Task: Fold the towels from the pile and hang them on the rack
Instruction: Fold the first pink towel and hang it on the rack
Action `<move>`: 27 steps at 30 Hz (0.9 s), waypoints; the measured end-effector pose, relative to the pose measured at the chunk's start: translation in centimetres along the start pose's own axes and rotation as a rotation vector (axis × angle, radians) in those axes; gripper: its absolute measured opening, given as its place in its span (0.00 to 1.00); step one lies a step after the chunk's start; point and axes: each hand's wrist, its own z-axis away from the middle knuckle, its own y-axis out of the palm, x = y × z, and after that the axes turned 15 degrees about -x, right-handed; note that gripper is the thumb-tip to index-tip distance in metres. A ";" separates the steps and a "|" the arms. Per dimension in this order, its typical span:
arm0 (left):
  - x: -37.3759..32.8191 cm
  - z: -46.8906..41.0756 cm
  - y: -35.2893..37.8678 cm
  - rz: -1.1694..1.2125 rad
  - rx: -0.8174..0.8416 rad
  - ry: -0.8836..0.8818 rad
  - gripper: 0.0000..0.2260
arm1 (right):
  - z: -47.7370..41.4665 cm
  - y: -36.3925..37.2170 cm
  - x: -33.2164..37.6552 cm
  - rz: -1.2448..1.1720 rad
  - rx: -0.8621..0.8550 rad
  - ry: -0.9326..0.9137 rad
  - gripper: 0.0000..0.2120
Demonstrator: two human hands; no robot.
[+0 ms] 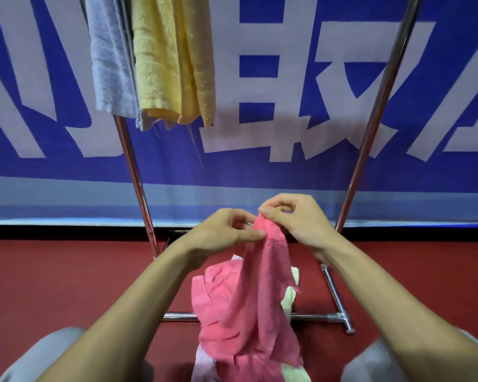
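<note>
The left hand and the right hand meet close together in front of the person, each pinching the top edge of a pink terry-cloth towel between thumb and fingertips. The left grip is narrowed on the cloth from the left side. The right grip is curled over the very top corner, with the other fingers bent in above it. The pink towel hangs down from this pinch in a loose, twisted drape. Its lower part runs into the pile of crumpled towels that lies on the red floor between the person's grey-clad knees. A pale cream-green towel shows in the pile just to the right of the hanging cloth. Beyond the hands stands the shiny metal towel rack, its two slanted uprights rising from a floor frame of tubes. High on its left side hang a folded pale blue towel and, touching it on the right, a folded yellow towel. Behind the rack stretches a blue banner with large white characters.
</note>
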 end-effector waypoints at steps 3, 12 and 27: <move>0.1 -0.1 0.8 0.014 -0.112 0.023 0.04 | 0.1 -0.4 0.3 -0.100 -0.005 0.113 0.02; -1.8 0.8 -0.2 0.209 -0.354 0.023 0.09 | 0.2 -1.4 -1.0 0.070 0.337 0.118 0.17; -1.8 0.5 -4.4 0.491 -0.803 -0.341 0.05 | -0.5 -0.7 -0.9 -0.021 0.025 0.260 0.08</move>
